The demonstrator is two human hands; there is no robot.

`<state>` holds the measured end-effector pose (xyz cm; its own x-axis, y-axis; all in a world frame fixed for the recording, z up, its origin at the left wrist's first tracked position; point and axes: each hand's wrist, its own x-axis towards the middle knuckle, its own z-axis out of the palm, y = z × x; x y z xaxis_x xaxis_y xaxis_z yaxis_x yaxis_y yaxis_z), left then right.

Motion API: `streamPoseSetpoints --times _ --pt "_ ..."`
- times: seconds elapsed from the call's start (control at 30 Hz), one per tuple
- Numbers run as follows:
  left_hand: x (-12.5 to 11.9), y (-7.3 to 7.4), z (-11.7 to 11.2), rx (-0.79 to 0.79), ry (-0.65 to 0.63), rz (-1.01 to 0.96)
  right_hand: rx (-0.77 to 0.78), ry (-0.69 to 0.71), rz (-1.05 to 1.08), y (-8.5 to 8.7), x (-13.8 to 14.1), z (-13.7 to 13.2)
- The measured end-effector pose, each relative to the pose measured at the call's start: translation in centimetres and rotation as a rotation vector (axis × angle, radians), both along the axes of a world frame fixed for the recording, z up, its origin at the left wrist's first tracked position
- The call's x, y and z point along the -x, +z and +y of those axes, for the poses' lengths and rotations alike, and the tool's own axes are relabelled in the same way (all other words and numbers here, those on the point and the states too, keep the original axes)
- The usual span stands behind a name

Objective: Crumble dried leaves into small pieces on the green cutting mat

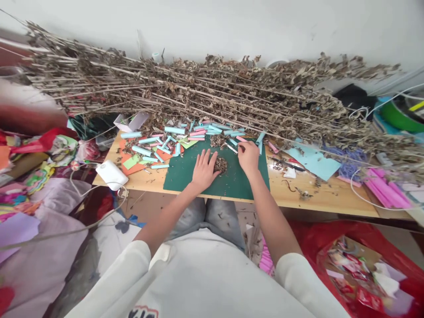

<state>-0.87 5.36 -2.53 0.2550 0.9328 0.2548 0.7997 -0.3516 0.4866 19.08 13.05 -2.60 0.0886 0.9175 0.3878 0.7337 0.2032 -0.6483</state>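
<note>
My left hand (204,173) lies flat with fingers apart on a green cutting mat (180,174). Its thumb side meets a small heap of crumbled dry leaves (221,165). My right hand (248,157) rests at the mat's right part, fingers curled together; whatever they may hold is hidden. A thin white stick (231,148) lies close to those fingertips; I cannot tell if they touch it. Beyond both hands are several rolled blue paper tubes (175,130) and pink paper tubes (198,133), with more leaf crumbs (217,140) among them.
Long bundles of dried leafy stalks (198,88) span the table's back. A white power bank (111,175) with a cable sits at the left corner. Blue paper (314,160), a dark pen (293,165) and pink rolls (386,187) lie right. A red bag (308,238) holds wrappers below.
</note>
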Motion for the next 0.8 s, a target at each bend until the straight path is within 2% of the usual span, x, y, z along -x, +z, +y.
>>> streamPoseSetpoints --times 0.1,0.17,0.27,0.33,0.4,0.47,0.53,0.63,0.8 --pt "1.2 0.5 1.9 0.017 -0.032 -0.005 0.009 0.041 0.212 0.9 1.5 -2.6" --pt "2.2 1.1 2.2 0.016 -0.063 -0.017 0.045 0.088 0.311 1.1 2.4 -3.9" --pt "3.7 1.9 1.0 0.013 -0.051 -0.041 0.080 0.062 0.379 1.0 3.1 -4.7" --pt "4.3 2.0 -0.2 -0.030 0.011 -0.059 0.094 0.036 0.409 0.8 3.1 -4.7" --pt "4.7 1.8 -1.2 -0.045 0.067 -0.074 0.101 0.034 0.428 0.7 3.1 -4.7" --pt "4.8 1.5 -1.8 0.002 0.067 -0.116 0.098 0.047 0.427 0.7 3.2 -4.8" --pt "4.6 1.2 -1.8 0.054 0.044 -0.186 0.105 0.076 0.405 0.7 3.4 -4.8" --pt "4.3 1.0 -1.6 0.051 0.069 -0.253 0.134 0.130 0.323 0.8 3.7 -4.8" --pt "4.4 1.0 -1.7 0.039 0.105 -0.311 0.155 0.119 0.301 0.2 3.4 -4.8"
